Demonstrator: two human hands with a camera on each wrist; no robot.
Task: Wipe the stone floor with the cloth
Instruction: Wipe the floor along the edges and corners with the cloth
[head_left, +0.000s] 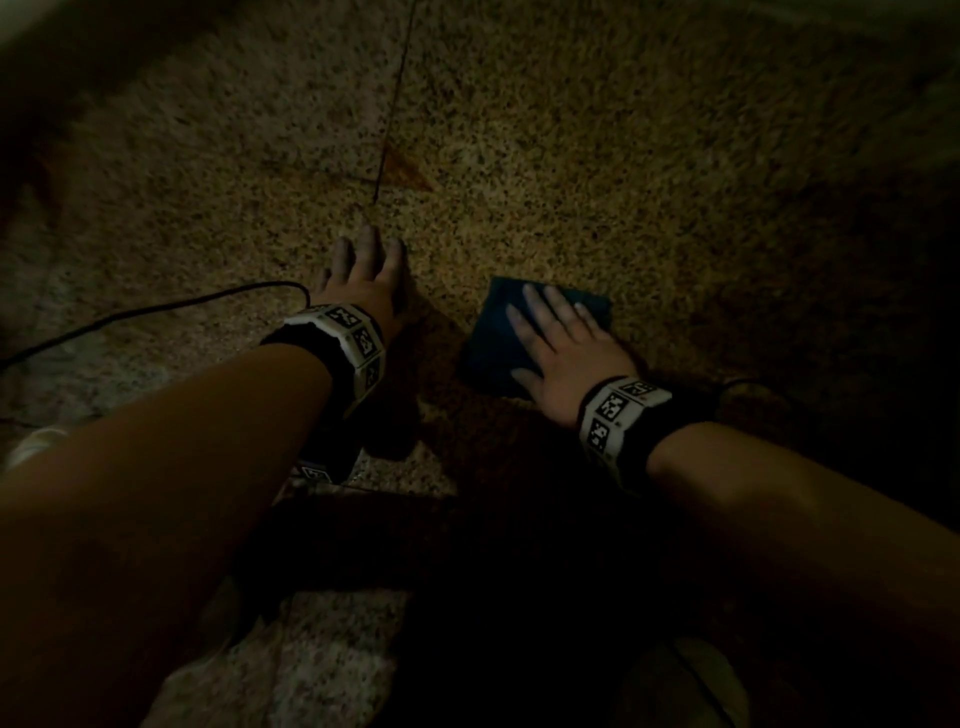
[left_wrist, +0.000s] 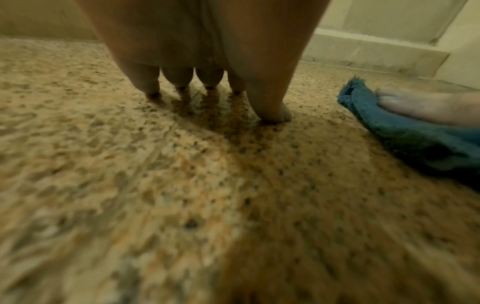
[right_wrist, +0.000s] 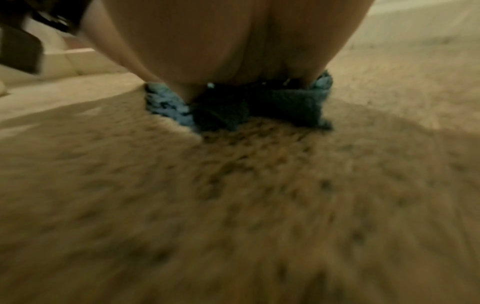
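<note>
A folded blue cloth (head_left: 493, 332) lies flat on the speckled stone floor (head_left: 571, 171). My right hand (head_left: 556, 338) presses down on it with straight, spread fingers; the palm hides most of the cloth (right_wrist: 291, 107) in the right wrist view. My left hand (head_left: 363, 270) rests flat on the bare floor a short way to the left of the cloth, fingers straight, fingertips (left_wrist: 179, 82) touching the stone. From the left wrist view the cloth (left_wrist: 405, 133) shows at the right edge with the right hand's fingers (left_wrist: 415, 107) on top.
A dark seam (head_left: 395, 98) in the floor runs away from my left fingertips. A black cable (head_left: 156, 312) trails across the floor to the left wrist. A pale wall base (left_wrist: 376, 51) stands beyond the cloth. The scene is dim.
</note>
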